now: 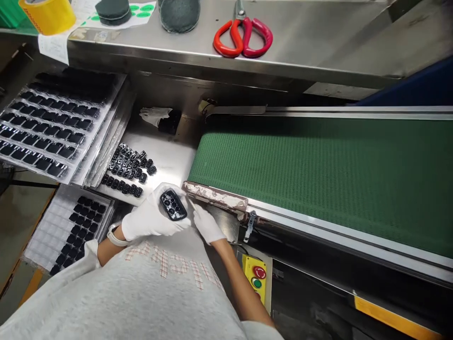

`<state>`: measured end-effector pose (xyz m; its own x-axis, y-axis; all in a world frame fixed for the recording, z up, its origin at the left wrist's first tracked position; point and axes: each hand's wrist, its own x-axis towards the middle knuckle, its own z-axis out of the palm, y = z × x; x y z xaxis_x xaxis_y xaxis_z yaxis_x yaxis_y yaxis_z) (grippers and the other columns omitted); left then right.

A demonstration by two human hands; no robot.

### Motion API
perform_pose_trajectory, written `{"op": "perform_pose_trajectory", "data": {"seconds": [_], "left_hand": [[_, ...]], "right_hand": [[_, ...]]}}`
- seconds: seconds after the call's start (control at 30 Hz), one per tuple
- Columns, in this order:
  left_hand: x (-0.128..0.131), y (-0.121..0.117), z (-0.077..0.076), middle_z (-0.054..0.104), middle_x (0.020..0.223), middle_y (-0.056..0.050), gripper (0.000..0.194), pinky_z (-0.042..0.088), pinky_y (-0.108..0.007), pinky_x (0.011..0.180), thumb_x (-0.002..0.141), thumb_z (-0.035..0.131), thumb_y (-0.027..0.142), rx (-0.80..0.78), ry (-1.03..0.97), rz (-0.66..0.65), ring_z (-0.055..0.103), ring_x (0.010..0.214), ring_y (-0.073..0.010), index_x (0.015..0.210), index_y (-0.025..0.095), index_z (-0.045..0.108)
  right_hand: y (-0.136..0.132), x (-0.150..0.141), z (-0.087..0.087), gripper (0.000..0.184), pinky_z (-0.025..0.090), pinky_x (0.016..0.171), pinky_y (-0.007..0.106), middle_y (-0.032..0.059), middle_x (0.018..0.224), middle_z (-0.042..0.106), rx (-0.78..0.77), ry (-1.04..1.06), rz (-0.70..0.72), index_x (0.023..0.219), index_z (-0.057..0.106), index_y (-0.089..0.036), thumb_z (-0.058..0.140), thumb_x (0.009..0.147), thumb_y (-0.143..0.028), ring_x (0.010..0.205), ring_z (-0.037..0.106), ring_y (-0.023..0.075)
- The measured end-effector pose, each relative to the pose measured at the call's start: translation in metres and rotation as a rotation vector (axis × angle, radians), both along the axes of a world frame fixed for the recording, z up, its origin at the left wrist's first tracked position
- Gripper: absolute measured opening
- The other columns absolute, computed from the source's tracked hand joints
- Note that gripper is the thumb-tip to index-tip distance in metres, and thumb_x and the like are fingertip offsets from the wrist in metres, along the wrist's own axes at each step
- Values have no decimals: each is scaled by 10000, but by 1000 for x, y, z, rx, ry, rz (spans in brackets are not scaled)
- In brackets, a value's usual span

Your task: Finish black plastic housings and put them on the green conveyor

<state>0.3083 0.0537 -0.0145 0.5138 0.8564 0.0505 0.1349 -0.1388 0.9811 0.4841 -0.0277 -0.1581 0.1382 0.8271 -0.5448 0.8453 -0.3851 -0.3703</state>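
Note:
My left hand [146,219], in a white glove, is closed around a glossy black plastic housing [173,205] with rounded corners and several round openings facing up. Just right of it, my gloved right hand [208,226] pinches a thin pale stick [191,202] whose tip points up and left, apart from the housing. Beyond my left hand, several small black parts [129,167] lie in rough rows on the metal table [170,158].
Stacked clear trays of black parts [49,125] stand at left, with another partly filled tray [53,222] lower down. A green conveyor belt [318,174] runs rightward. A yellow control box [255,278] hangs below it. Red-handled scissors [243,38] and yellow tape [49,16] sit on the shelf.

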Motion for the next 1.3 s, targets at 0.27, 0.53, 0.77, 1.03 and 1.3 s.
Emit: {"op": "perform_pose_trajectory", "data": {"seconds": [0.27,0.53,0.77,1.03,1.3], "left_hand": [[-30,10,7,623,799,7,494,547,-308,698,597,769,156,0,158,8,609,699,-139,1057,196,594],[-22,11,13,644,827,0,495,521,-244,575,598,779,180,3,127,-116,589,606,-100,1050,187,579],[-25,9,5,654,858,-8,501,530,-236,614,591,794,180,69,131,-99,617,678,-113,1051,174,596],[-27,12,5,654,844,-13,489,525,-218,627,599,795,159,74,113,-132,620,673,-106,1038,179,581],[-25,14,3,675,849,-14,500,535,-203,624,595,835,172,126,24,-147,643,668,-104,1027,184,585]], "right_hand": [[-48,15,153,574,601,765,257,38,1211,683,651,349,172,1575,305,-328,390,1017,-226,970,701,163],[-26,-12,197,474,352,432,302,3,635,499,913,-204,399,1298,643,-234,389,919,-108,462,434,142],[-20,-27,207,637,318,365,328,1,548,505,1026,-353,355,1202,705,-220,297,796,54,414,420,150],[-21,-33,216,642,427,378,308,-15,609,482,861,-483,433,1249,692,-214,375,767,66,447,497,157],[-16,-32,224,668,410,345,276,-13,571,436,857,-420,411,1124,748,-257,336,726,88,418,503,150]]}}
